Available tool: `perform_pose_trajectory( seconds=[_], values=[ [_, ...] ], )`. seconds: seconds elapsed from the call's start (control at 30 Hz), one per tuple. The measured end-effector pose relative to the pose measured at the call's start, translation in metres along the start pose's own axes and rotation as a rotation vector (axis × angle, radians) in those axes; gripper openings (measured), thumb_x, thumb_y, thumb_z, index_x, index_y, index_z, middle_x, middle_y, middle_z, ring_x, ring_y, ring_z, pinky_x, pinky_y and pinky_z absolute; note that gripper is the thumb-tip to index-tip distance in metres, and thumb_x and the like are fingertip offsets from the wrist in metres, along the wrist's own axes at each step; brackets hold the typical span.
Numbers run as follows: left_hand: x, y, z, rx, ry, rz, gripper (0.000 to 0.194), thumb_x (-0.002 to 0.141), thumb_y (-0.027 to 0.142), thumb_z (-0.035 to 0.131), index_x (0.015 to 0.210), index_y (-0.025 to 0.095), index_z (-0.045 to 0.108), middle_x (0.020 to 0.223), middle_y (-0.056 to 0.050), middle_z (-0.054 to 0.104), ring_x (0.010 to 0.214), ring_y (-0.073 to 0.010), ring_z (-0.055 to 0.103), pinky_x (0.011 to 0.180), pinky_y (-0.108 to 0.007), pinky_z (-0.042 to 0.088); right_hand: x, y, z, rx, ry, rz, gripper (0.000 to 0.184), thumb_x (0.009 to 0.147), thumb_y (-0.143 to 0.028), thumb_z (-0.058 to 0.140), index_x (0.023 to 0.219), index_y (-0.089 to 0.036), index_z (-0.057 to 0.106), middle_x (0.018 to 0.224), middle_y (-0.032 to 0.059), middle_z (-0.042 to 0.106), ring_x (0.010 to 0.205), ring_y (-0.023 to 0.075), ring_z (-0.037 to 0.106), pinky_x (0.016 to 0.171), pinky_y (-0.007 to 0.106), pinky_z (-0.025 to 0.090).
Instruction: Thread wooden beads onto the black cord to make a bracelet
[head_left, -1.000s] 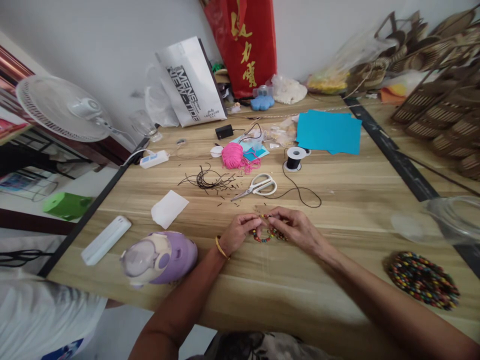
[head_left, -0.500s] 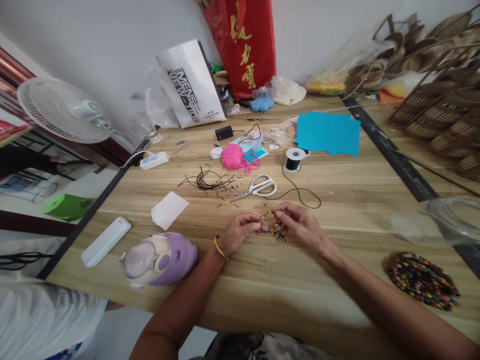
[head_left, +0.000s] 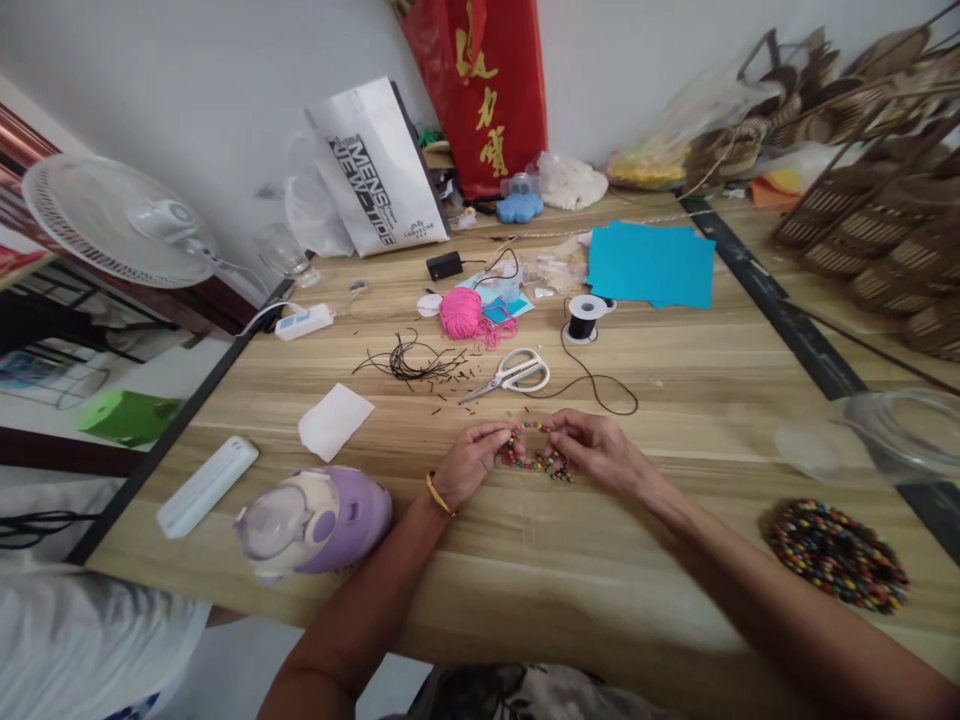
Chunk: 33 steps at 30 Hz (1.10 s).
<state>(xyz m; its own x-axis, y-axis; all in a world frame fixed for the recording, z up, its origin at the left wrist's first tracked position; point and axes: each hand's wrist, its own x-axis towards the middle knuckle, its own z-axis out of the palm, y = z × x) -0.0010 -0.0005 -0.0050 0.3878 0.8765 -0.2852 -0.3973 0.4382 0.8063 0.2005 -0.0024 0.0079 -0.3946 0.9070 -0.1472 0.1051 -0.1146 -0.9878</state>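
Note:
Between my two hands, just above the table, is a small loop of colourful beads, a beaded bracelet (head_left: 535,463), with a short cluster of beads dangling at its right side. My left hand (head_left: 471,458) pinches the left side of the loop. My right hand (head_left: 592,447) grips its right side near the dangling cluster. Beyond them lie white-handled scissors (head_left: 523,374), partly spread. A spool of black cord (head_left: 583,322) stands farther back, its loose end curling toward my right hand. To the right rests a coiled heap of bead strands (head_left: 838,556).
A purple and cream bottle (head_left: 349,520) lies by my left forearm. Black cord pieces (head_left: 409,360), a paper scrap (head_left: 336,422), pink yarn (head_left: 461,313) and blue sheets (head_left: 651,265) are around. A person's white sleeve (head_left: 97,630) shows at lower left.
The loop has opened into a rounder shape, with my left hand slightly farther left. The whole view has shifted a little.

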Motion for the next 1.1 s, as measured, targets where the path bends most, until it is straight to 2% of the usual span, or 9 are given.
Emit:
perform_pose_trajectory(
  seconds=[0.17, 0.33, 0.47, 0.6, 0.77, 0.87, 1.1],
  values=[
    [-0.001, 0.001, 0.001, -0.010, -0.023, 0.009, 0.025, 0.065, 0.020, 0.078, 0.087, 0.009, 0.071, 0.070, -0.006, 0.071, 0.068, -0.0146, 0.064, 0.069, -0.027, 0.047, 0.001, 0.000, -0.002, 0.017, 0.002, 0.008, 0.020, 0.079, -0.033, 0.057, 0.091, -0.016, 0.054, 0.068, 0.0004, 0.064, 0.054, 0.0124, 0.061, 0.049, 0.022, 0.044],
    [-0.002, 0.001, 0.000, -0.043, -0.060, 0.003, 0.024, 0.068, 0.020, 0.077, 0.088, 0.010, 0.070, 0.072, -0.007, 0.072, 0.066, -0.0143, 0.065, 0.065, -0.026, 0.047, -0.003, -0.012, -0.002, -0.104, -0.124, -0.032, 0.030, 0.084, -0.042, 0.055, 0.084, -0.013, 0.062, 0.065, 0.0007, 0.058, 0.054, 0.0094, 0.051, 0.049, 0.020, 0.037],
    [-0.003, 0.001, 0.000, -0.027, -0.101, -0.007, 0.024, 0.069, 0.022, 0.076, 0.088, 0.009, 0.069, 0.071, -0.006, 0.071, 0.063, -0.0135, 0.064, 0.063, -0.026, 0.048, -0.007, -0.024, -0.001, -0.194, -0.227, -0.146, 0.039, 0.092, -0.045, 0.046, 0.089, -0.012, 0.068, 0.071, 0.0020, 0.059, 0.057, 0.0086, 0.045, 0.051, 0.021, 0.033],
    [-0.004, 0.002, 0.001, 0.016, -0.134, -0.018, 0.025, 0.071, 0.024, 0.074, 0.089, 0.009, 0.069, 0.071, -0.006, 0.070, 0.059, -0.0125, 0.061, 0.056, -0.024, 0.047, -0.007, -0.024, 0.000, -0.288, -0.183, -0.192, 0.039, 0.094, -0.043, 0.044, 0.091, -0.013, 0.068, 0.073, 0.0022, 0.062, 0.058, 0.0087, 0.044, 0.053, 0.021, 0.032],
    [-0.005, 0.002, 0.002, 0.097, -0.132, -0.015, 0.031, 0.070, 0.026, 0.075, 0.094, 0.009, 0.066, 0.071, -0.006, 0.069, 0.057, -0.0114, 0.060, 0.055, -0.023, 0.046, -0.003, -0.011, 0.001, -0.294, -0.136, -0.166, 0.029, 0.087, -0.041, 0.056, 0.086, -0.014, 0.067, 0.075, 0.0019, 0.063, 0.058, 0.0088, 0.045, 0.052, 0.021, 0.033],
    [-0.004, 0.001, 0.002, 0.143, -0.111, 0.001, 0.032, 0.070, 0.027, 0.076, 0.094, 0.010, 0.064, 0.071, -0.006, 0.070, 0.058, -0.0112, 0.060, 0.058, -0.024, 0.045, -0.003, -0.008, 0.003, -0.253, -0.101, -0.170, 0.028, 0.087, -0.040, 0.056, 0.083, -0.014, 0.065, 0.077, 0.0028, 0.064, 0.061, 0.0096, 0.049, 0.053, 0.020, 0.035],
    [-0.004, 0.000, 0.003, 0.246, -0.086, 0.007, 0.033, 0.063, 0.029, 0.080, 0.086, 0.011, 0.066, 0.070, -0.004, 0.068, 0.061, -0.0125, 0.061, 0.062, -0.025, 0.045, -0.004, -0.010, 0.004, -0.061, -0.066, -0.099, 0.028, 0.087, -0.041, 0.054, 0.090, -0.014, 0.059, 0.068, 0.0013, 0.062, 0.052, 0.0090, 0.050, 0.048, 0.020, 0.040]
  ],
)
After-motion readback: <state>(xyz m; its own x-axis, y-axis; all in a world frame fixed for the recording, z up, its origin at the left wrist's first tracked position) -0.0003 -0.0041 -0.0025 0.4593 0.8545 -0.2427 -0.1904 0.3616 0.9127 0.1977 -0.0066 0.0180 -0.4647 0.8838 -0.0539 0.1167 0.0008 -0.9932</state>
